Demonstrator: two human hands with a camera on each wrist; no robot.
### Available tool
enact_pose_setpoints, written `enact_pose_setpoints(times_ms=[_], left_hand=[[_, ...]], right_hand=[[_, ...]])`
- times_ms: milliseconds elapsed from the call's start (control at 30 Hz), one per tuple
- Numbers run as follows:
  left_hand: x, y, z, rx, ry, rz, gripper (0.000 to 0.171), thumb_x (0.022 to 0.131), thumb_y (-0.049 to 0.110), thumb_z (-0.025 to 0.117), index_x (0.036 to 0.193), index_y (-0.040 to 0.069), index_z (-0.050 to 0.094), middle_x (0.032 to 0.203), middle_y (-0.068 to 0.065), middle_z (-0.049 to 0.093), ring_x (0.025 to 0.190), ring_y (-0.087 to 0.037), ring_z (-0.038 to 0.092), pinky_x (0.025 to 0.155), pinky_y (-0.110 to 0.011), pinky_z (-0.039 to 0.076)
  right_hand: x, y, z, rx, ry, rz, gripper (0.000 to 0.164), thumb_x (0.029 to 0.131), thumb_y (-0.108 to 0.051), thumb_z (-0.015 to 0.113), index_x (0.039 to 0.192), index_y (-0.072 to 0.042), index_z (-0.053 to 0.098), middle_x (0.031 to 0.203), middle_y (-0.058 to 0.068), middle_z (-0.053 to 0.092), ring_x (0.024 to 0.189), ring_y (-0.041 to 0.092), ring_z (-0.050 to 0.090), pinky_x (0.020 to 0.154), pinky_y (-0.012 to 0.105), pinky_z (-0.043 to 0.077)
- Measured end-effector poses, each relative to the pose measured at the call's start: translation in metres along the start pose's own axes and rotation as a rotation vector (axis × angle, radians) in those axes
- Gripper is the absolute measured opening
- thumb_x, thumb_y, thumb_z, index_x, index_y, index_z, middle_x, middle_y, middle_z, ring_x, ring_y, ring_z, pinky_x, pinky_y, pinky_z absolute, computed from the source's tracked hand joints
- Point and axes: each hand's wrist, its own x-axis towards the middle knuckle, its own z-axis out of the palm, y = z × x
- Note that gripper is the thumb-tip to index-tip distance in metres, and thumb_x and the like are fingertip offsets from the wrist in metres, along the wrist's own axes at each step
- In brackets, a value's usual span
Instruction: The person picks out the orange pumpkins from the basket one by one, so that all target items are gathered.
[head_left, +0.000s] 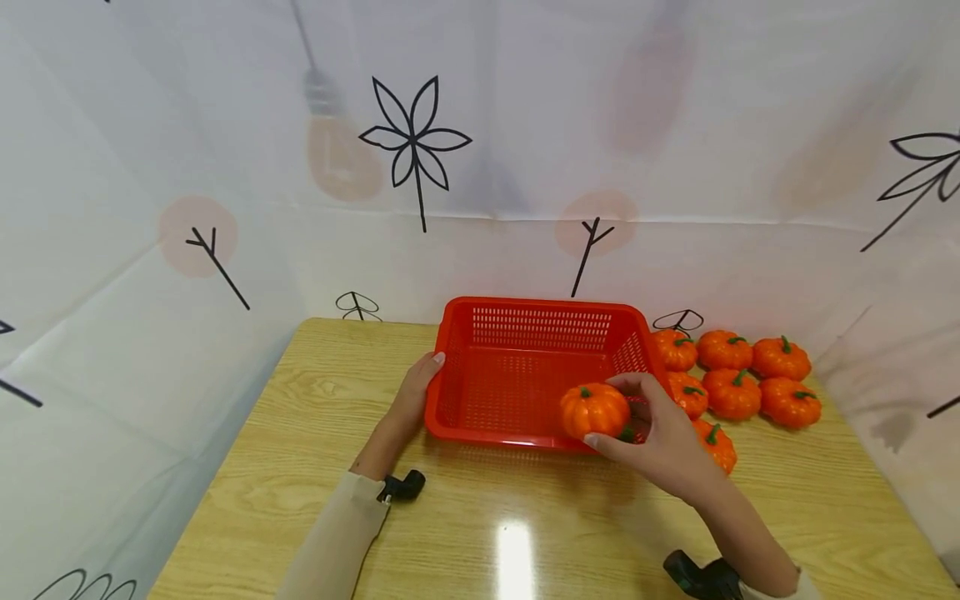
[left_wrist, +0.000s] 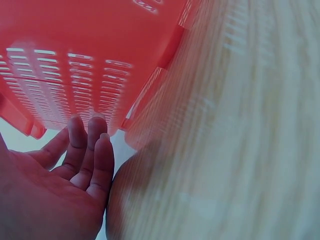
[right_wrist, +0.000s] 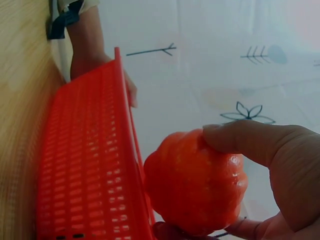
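Observation:
A small orange toy pumpkin (head_left: 594,411) is pinched between the thumb and fingers of my right hand (head_left: 660,442), over the near right corner of a red plastic basket (head_left: 517,305). In the right wrist view the pumpkin (right_wrist: 195,182) is beside the basket's rim, thumb on its top. A bit of green shows under that hand; I cannot tell what it belongs to. My left hand (head_left: 412,396) holds the basket's left side, thumb at the rim. In the left wrist view its fingers (left_wrist: 102,160) lie against the slotted outer wall (left_wrist: 70,85).
Several more orange pumpkins (head_left: 732,394) with green stems stand grouped on the wooden table (head_left: 292,433), right of the basket. Behind the table hangs a white patterned cloth (head_left: 510,167). Dark wrist mounts (head_left: 405,485) sit on both arms.

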Motion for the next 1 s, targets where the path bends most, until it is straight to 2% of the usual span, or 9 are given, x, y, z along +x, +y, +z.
enact_pose_setpoints(times_ms=[100, 367, 467, 600, 733, 833, 1000], left_hand=[[0.000, 0.000, -0.001, 0.003, -0.001, -0.008, 0.056, 0.113, 0.046, 0.041, 0.146, 0.002, 0.050, 0.134, -0.027, 0.063, 0.113, -0.036, 0.066, 0.091, -0.033, 0.060], [0.001, -0.002, -0.002, 0.017, -0.004, 0.000, 0.055, 0.113, 0.044, 0.042, 0.146, 0.001, 0.049, 0.135, -0.026, 0.062, 0.116, -0.037, 0.065, 0.092, -0.033, 0.060], [0.001, -0.001, -0.002, 0.021, -0.009, 0.004, 0.056, 0.113, 0.045, 0.042, 0.146, 0.001, 0.049, 0.135, -0.026, 0.062, 0.116, -0.039, 0.064, 0.091, -0.032, 0.060], [0.001, 0.000, -0.001, 0.022, -0.005, 0.014, 0.057, 0.113, 0.044, 0.041, 0.146, -0.002, 0.049, 0.133, -0.028, 0.062, 0.114, -0.039, 0.065, 0.090, -0.031, 0.060], [0.000, -0.001, -0.001, 0.019, -0.008, 0.016, 0.058, 0.114, 0.045, 0.040, 0.146, -0.003, 0.049, 0.132, -0.029, 0.062, 0.114, -0.039, 0.065, 0.089, -0.031, 0.060], [0.000, -0.001, 0.000, 0.012, -0.013, 0.020, 0.058, 0.114, 0.045, 0.041, 0.147, -0.002, 0.048, 0.133, -0.028, 0.062, 0.114, -0.040, 0.065, 0.089, -0.032, 0.060], [0.000, 0.000, -0.001, 0.009, -0.018, 0.020, 0.058, 0.113, 0.045, 0.041, 0.147, -0.002, 0.048, 0.134, -0.028, 0.062, 0.115, -0.040, 0.065, 0.089, -0.032, 0.061]], right_hand=[[-0.003, 0.003, -0.006, -0.001, -0.004, 0.004, 0.075, 0.090, -0.032, 0.088, 0.146, -0.010, 0.044, 0.142, 0.013, 0.055, 0.118, 0.036, 0.068, 0.089, 0.035, 0.061], [-0.008, 0.012, -0.019, -0.015, -0.013, -0.043, 0.081, 0.090, -0.026, 0.088, 0.156, -0.015, 0.042, 0.151, 0.013, 0.052, 0.121, 0.035, 0.066, 0.089, 0.020, 0.056], [-0.009, 0.016, -0.026, -0.045, -0.001, -0.041, 0.080, 0.090, -0.025, 0.088, 0.156, -0.016, 0.044, 0.151, 0.014, 0.050, 0.121, 0.036, 0.065, 0.087, 0.019, 0.056], [-0.008, 0.021, -0.036, -0.069, -0.001, -0.021, 0.080, 0.089, -0.024, 0.089, 0.155, -0.011, 0.045, 0.150, 0.016, 0.048, 0.122, 0.043, 0.063, 0.085, 0.020, 0.056], [-0.008, 0.026, -0.045, -0.088, -0.015, 0.000, 0.080, 0.089, -0.021, 0.089, 0.153, -0.008, 0.042, 0.148, 0.017, 0.048, 0.123, 0.045, 0.062, 0.085, 0.023, 0.056], [-0.008, 0.028, -0.051, -0.098, -0.012, -0.001, 0.079, 0.088, -0.020, 0.090, 0.150, -0.008, 0.042, 0.146, 0.017, 0.050, 0.119, 0.039, 0.063, 0.086, 0.024, 0.056], [-0.011, 0.028, -0.060, -0.104, 0.004, 0.006, 0.077, 0.089, -0.020, 0.089, 0.150, -0.008, 0.042, 0.146, 0.015, 0.051, 0.109, 0.021, 0.064, 0.080, 0.023, 0.057]])
